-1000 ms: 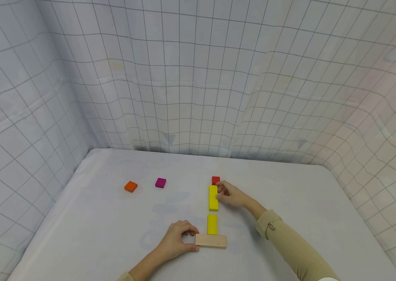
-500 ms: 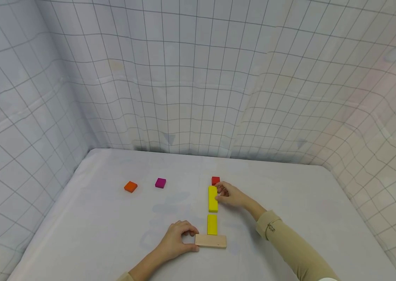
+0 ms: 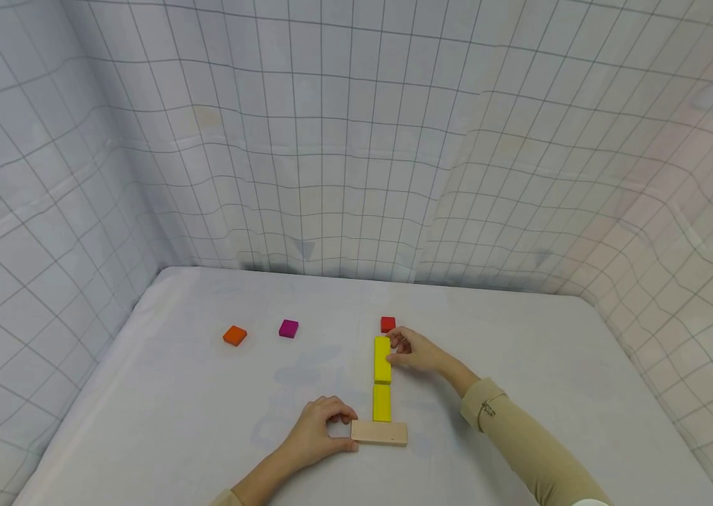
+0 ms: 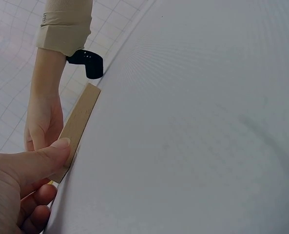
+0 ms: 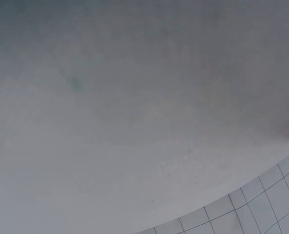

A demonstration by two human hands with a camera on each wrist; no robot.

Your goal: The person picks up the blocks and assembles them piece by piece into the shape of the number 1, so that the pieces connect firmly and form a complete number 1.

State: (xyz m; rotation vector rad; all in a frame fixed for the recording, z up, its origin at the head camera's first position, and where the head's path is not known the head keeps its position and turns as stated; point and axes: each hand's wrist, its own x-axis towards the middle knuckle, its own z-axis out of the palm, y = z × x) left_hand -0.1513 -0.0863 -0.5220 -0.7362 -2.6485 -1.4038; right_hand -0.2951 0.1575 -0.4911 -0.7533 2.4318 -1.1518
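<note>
My left hand (image 3: 317, 434) pinches the left end of a plain wooden block (image 3: 379, 433) lying crosswise, thumb on its near side and fingers on its far side. In the left wrist view the thumb presses the same wooden block (image 4: 78, 124). A shorter yellow block (image 3: 382, 403) points away from the wooden one. Beyond it, in line, lies a longer yellow block (image 3: 383, 359), their ends meeting or nearly so. My right hand (image 3: 418, 351) holds that longer block at its right side and far end, fingers curled. The right wrist view catches only a sliver of hand.
A red block (image 3: 388, 324) sits just past the longer yellow block's far end. Farther left on the white-covered table (image 3: 160, 400) lie a purple block (image 3: 289, 329) and an orange block (image 3: 235, 336). Grid-patterned curtains (image 3: 356, 154) surround the table at the back and sides.
The longer yellow block has slid slightly toward me with my right hand, narrowing the gap to the shorter one and widening that to the red block. My left hand keeps its hold.
</note>
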